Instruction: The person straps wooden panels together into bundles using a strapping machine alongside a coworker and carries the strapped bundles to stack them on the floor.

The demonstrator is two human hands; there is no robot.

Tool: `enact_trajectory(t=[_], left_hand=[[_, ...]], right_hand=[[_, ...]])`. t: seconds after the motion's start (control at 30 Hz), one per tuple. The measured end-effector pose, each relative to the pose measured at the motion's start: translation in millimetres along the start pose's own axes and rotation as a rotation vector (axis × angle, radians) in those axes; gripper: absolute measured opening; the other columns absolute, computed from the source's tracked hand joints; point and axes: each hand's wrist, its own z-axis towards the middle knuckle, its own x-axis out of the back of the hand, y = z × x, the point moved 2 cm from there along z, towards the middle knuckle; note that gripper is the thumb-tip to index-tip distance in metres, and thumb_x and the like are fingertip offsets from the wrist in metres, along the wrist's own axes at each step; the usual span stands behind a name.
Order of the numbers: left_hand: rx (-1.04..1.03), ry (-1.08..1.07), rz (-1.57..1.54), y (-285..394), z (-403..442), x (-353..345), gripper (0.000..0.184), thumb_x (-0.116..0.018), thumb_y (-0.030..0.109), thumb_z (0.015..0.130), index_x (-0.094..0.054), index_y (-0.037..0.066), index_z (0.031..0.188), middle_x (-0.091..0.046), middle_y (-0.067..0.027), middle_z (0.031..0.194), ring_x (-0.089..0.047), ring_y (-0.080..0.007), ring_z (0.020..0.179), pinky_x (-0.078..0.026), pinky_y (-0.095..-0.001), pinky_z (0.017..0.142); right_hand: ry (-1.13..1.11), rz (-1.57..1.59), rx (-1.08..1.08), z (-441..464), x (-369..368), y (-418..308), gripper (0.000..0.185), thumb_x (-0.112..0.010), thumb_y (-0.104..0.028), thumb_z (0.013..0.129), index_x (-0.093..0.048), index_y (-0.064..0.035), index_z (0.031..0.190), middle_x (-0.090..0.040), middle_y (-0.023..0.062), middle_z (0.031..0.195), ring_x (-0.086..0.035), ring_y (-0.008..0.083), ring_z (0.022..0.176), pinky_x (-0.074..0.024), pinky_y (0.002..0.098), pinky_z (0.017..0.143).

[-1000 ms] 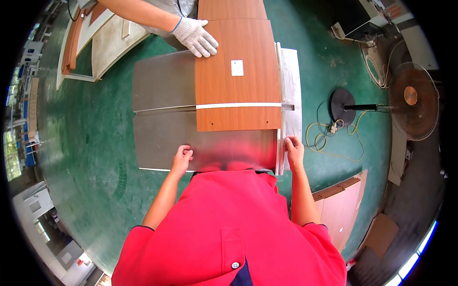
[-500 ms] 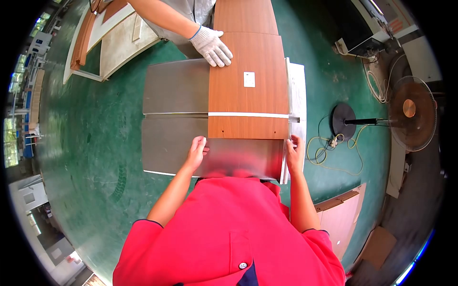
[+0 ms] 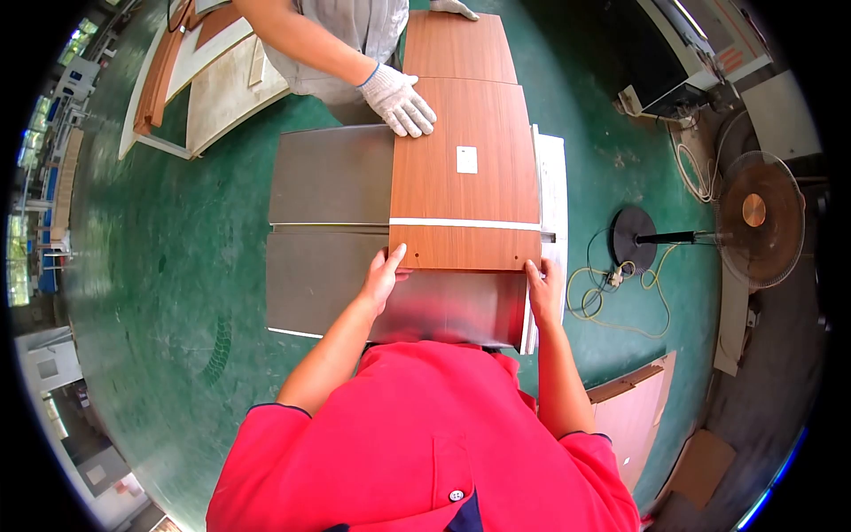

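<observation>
A brown wood-grain panel [image 3: 461,186] with a white strip, a small white label and two holes near its close edge lies over a grey metal-topped surface [image 3: 324,275]. At its near left corner, my left hand [image 3: 383,277] grips the edge, thumb on top and fingers beneath. My right hand [image 3: 544,288] is at the near right corner, fingertips against the edge; whether they go under it is hidden. A co-worker's gloved hand [image 3: 401,102] rests flat on the panel's left side. Their other gloved hand [image 3: 455,9] touches the far end.
A standing fan [image 3: 753,213] with cables around its base is at the right. Boards [image 3: 226,93] lie on a frame at the upper left. Pinkish panels [image 3: 629,417] lean at the lower right, near a piece of cardboard [image 3: 700,465].
My left hand has moved up and right from the metal surface to the panel's corner and taken hold. My right hand has reached the other corner. The co-worker's second glove has come into view.
</observation>
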Motion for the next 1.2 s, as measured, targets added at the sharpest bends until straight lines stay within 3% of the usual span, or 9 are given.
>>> enact_trajectory(t=[0.1, 0.3, 0.5, 0.53, 0.57, 0.7, 0.83, 0.93, 1.2], left_hand=[[0.026, 0.018, -0.043, 1, -2, -1, 0.057, -0.056, 0.048, 0.092, -0.048, 0.003, 0.126, -0.059, -0.0098, 0.114, -0.06, -0.0205, 0.094, -0.048, -0.0349, 0.086], [0.07, -0.032, -0.042, -10, -9, 11, 0.048, -0.057, 0.043, 0.094, -0.049, 0.005, 0.123, -0.06, -0.0083, 0.111, -0.06, -0.0181, 0.091, -0.049, -0.0325, 0.084], [0.069, -0.131, -0.042, -51, -61, 28, 0.05, -0.055, 0.038, 0.095, -0.044, 0.003, 0.129, -0.057, -0.0093, 0.119, -0.06, -0.0177, 0.096, -0.049, -0.0326, 0.086], [0.07, -0.165, -0.105, -68, -66, 33, 0.061, -0.058, 0.032, 0.094, -0.035, -0.003, 0.139, -0.047, -0.0132, 0.135, -0.049, -0.0229, 0.12, -0.037, -0.035, 0.103], [0.055, -0.171, -0.073, -82, -76, 37, 0.061, -0.058, 0.027, 0.094, -0.033, -0.004, 0.14, -0.046, -0.0143, 0.137, -0.041, -0.0241, 0.128, -0.031, -0.0347, 0.107], [0.15, -0.197, -0.065, -114, -125, 53, 0.053, -0.058, 0.023, 0.094, -0.039, -0.004, 0.136, -0.051, -0.0134, 0.133, -0.047, -0.0214, 0.122, -0.034, -0.0335, 0.105], [0.257, -0.208, -0.109, -136, -164, 65, 0.049, -0.058, 0.023, 0.094, -0.043, -0.005, 0.133, -0.054, -0.0127, 0.129, -0.049, -0.0194, 0.119, -0.035, -0.0328, 0.104], [0.152, -0.155, -0.056, -156, -178, 62, 0.049, -0.058, 0.026, 0.095, -0.045, -0.004, 0.13, -0.055, -0.012, 0.127, -0.052, -0.0193, 0.115, -0.039, -0.0331, 0.101], [0.127, -0.167, 0.007, -181, -198, 24, 0.045, -0.055, 0.03, 0.096, -0.046, -0.002, 0.127, -0.058, -0.0111, 0.12, -0.057, -0.0192, 0.107, -0.045, -0.0345, 0.093]], right_hand=[[-0.045, 0.228, -0.18, -7, 3, -19, 0.031, -0.062, -0.028, 0.091, -0.06, 0.0024, 0.1, -0.058, 0.0049, 0.076, -0.054, 0.016, 0.069, -0.0442, 0.0308, 0.063], [-0.18, 0.436, -0.411, -19, 0, -7, 0.022, -0.064, -0.025, 0.091, -0.057, -0.0048, 0.084, -0.053, -0.0005, 0.069, -0.049, 0.0074, 0.059, -0.039, 0.0241, 0.051], [-0.211, 0.347, -0.518, -91, 2, 11, 0.024, -0.064, -0.025, 0.09, -0.055, -0.0043, 0.08, -0.052, 0.0, 0.066, -0.049, 0.0088, 0.053, -0.0384, 0.0263, 0.045], [-0.195, 0.33, -0.497, -106, -3, 25, 0.025, -0.065, -0.024, 0.09, -0.055, -0.004, 0.079, -0.052, 0.0009, 0.065, -0.05, 0.0099, 0.053, -0.0396, 0.0279, 0.045], [-0.2, 0.238, -0.519, -124, -3, 36, 0.026, -0.065, -0.024, 0.089, -0.055, -0.0031, 0.077, -0.054, 0.0023, 0.064, -0.052, 0.0108, 0.053, -0.0415, 0.028, 0.045], [-0.16, -0.135, -0.403, -199, 3, 39, 0.026, -0.064, -0.025, 0.089, -0.062, 0.0015, 0.09, -0.062, 0.0055, 0.069, -0.06, 0.0124, 0.058, -0.0463, 0.0286, 0.049], [-0.181, 0.158, -0.641, -253, 4, 35, 0.029, -0.067, -0.02, 0.088, -0.06, 0.0036, 0.103, -0.063, 0.0079, 0.077, -0.059, 0.0126, 0.06, -0.0501, 0.0246, 0.055], [-0.133, 0.547, -0.709, -270, 0, 60, 0.031, -0.069, -0.02, 0.086, -0.058, 0.0029, 0.104, -0.063, 0.0068, 0.081, -0.059, 0.0114, 0.066, -0.0499, 0.0245, 0.052], [-0.086, 0.657, -0.58, -273, 18, 98, 0.026, -0.068, -0.021, 0.088, -0.054, -0.0012, 0.099, -0.06, 0.0043, 0.082, -0.054, 0.0095, 0.063, -0.0468, 0.023, 0.049]])
